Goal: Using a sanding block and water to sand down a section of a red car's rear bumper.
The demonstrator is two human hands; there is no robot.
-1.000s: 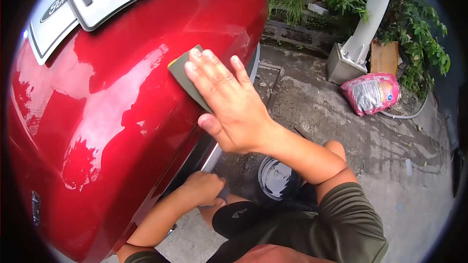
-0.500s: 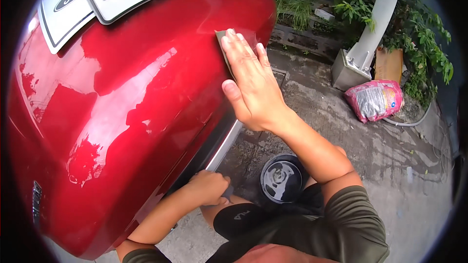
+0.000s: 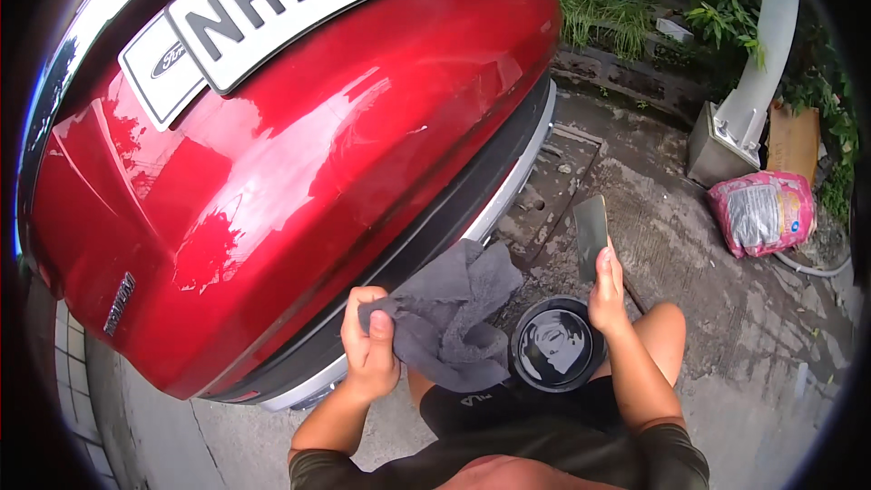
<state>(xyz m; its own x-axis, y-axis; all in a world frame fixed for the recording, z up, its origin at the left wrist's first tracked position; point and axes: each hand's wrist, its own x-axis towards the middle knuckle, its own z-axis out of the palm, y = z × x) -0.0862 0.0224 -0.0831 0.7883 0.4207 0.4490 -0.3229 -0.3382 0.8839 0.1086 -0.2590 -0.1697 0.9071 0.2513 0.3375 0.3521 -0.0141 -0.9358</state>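
Note:
My left hand (image 3: 370,349) grips one edge of a grey cloth (image 3: 454,308), which hangs bunched to the right, in front of the car's bumper. Raised over my knee, my right hand (image 3: 609,295) pinches the lower end of a thin rectangular sheet of sandpaper (image 3: 592,231), greenish-grey on the side I see. Neither hand touches the car. The glossy red rear panel (image 3: 390,136) fills the upper left, with sky reflections and a few small pale marks. Between my knees stands a black bucket (image 3: 520,331) with liquid in it.
A white licence plate (image 3: 331,0) is mounted on the panel, above the black and silver bumper (image 3: 522,159). On the concrete at the right are a pole with a metal base (image 3: 721,147), a pink sack (image 3: 762,215) and cardboard (image 3: 792,141). Plants grow behind.
My right hand has left the red panel and come back toward me with the sandpaper. My left hand has risen from beside the bumper, bringing the grey cloth into full view.

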